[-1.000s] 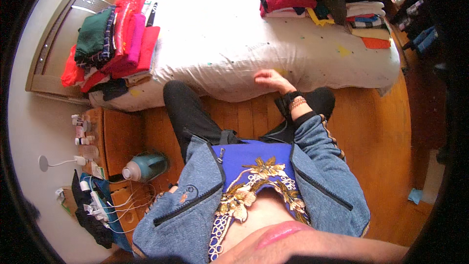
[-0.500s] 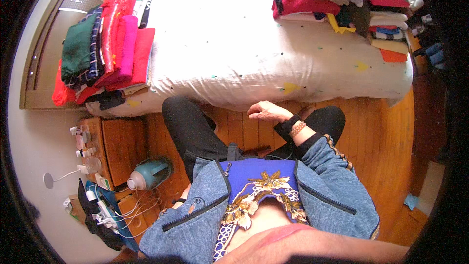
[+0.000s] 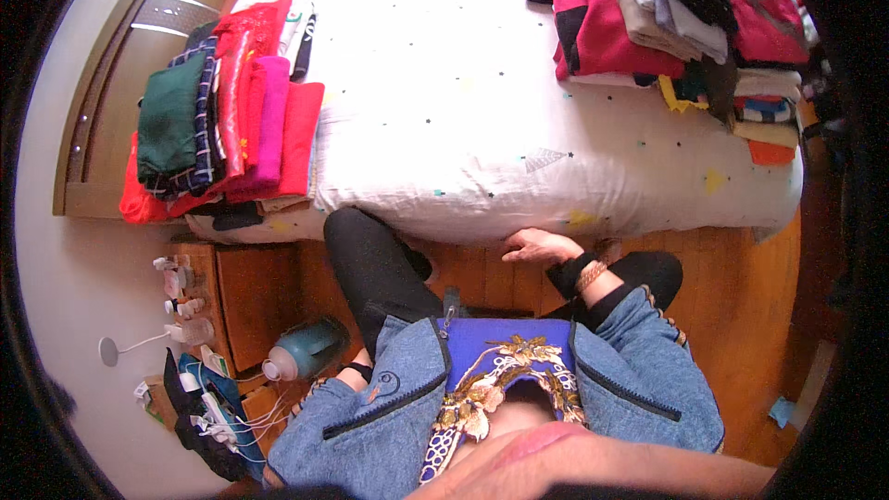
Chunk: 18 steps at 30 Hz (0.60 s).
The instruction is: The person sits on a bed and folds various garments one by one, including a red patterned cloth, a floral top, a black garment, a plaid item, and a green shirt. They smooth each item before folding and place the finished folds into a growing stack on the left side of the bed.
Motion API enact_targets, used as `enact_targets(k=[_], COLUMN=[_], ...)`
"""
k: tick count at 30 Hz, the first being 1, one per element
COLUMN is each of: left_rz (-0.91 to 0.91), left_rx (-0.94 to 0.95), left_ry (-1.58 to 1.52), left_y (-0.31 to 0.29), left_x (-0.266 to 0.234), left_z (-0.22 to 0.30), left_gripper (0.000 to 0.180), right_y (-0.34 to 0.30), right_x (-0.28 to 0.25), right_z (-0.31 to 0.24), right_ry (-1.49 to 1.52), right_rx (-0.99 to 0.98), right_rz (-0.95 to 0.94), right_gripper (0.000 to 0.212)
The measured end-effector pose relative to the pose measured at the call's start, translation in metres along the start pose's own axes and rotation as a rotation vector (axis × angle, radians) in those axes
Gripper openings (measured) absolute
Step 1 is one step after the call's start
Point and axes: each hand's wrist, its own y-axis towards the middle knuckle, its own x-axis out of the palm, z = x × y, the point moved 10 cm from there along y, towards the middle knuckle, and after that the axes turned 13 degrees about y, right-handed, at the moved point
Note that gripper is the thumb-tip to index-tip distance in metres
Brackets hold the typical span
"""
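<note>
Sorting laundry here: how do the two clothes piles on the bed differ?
The left pile is a flat, overlapping row of green, plaid, red and pink pieces by the bed's side edge. The right pile is stacked taller and looser, with grey, black and yellow mixed in. Both lie on the white bedspread.

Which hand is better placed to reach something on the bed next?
Probably the right hand: it is open, empty and raised by the edge of the white bed. The left hand is hidden, low beside the body.

the single head view is looking steeply down from the person's head, close over their own chest and legs, facing the bed toward 12 o'clock; the fisheye rim is bending the floor at 3 o'clock.
</note>
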Motion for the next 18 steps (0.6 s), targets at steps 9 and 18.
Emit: enact_targets(k=[9,18], left_rz=[0.108,0.742], left_rx=[0.163,0.447], left_ry=[-0.052,-0.596], left_y=[0.105,0.096], left_x=[0.007,-0.190], left_z=[-0.002,0.115], left_gripper=[0.042,0.023], right_y=[0.037,0.048], right_x=[-0.038,-0.170], right_z=[0.029,-0.012], right_ry=[-0.042,-0.101], right_rx=[0.061,-0.277], right_rz=[0.076,0.320], right_gripper=[0.051,0.047])
